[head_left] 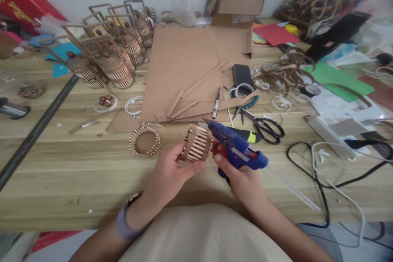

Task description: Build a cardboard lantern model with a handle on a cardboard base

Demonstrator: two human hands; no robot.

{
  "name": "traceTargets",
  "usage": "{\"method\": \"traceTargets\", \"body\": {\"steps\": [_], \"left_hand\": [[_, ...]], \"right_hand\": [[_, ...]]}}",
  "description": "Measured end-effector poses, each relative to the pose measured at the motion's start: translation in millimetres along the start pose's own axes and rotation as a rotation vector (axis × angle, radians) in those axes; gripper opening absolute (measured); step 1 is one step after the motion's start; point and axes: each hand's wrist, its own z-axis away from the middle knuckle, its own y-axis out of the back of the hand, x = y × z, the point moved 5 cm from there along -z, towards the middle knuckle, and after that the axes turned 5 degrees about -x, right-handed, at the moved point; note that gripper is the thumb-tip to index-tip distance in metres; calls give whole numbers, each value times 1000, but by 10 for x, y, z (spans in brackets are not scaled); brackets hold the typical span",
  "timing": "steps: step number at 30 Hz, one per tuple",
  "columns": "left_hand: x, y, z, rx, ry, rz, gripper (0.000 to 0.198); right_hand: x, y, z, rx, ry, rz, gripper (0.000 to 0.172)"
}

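My left hand [175, 168] grips a small round basket [197, 143] made of pale sticks and brown cardboard bands, tipped on its side above the table. In my right hand [239, 172] is a blue hot glue gun [235, 143], a red light glowing on its body and a clear glue stick [294, 190] trailing from its rear. Its nozzle points up and left, just beyond the basket's upper right edge. A second stick ring with a cardboard base [145, 142] lies on the table left of my hands. Behind the glue gun rests a black-and-yellow cutter [250, 136], partly covered.
Several finished lidded baskets with tall handles [116, 69] stand at the back left. Cardboard sheets [184, 57] with loose strips lie ahead. Scissors [267, 129], a marker [216, 104], a phone [242, 74] and curled strips [276, 77] are to the right, near looping cables [319, 188].
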Motion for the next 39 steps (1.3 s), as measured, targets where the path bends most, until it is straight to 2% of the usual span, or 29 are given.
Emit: {"method": "traceTargets", "body": {"steps": [4, 9, 15, 21, 26, 30, 34, 39], "left_hand": [[45, 33, -5, 65, -16, -137, 29], [111, 47, -4, 141, -63, -343, 24], [120, 47, 6, 175, -110, -435, 21], [160, 44, 21, 207, -164, -483, 15], [205, 40, 27, 217, -217, -489, 13], [236, 34, 40, 191, -287, -515, 12], [262, 67, 67, 231, -341, -568, 11], [307, 87, 102, 263, -422, -586, 8]], "right_hand": [[9, 68, 52, -3, 55, -111, 20], [-39, 22, 77, -104, 73, 50, 17], [-61, -24, 84, -122, 157, 76, 12], [-65, -76, 91, -195, 32, -103, 17], [56, -77, 104, -216, -31, -191, 17], [159, 49, 99, -216, 22, -216, 13], [151, 279, 94, -189, 49, -106, 20], [60, 393, 119, -338, 23, 6, 30]]}}
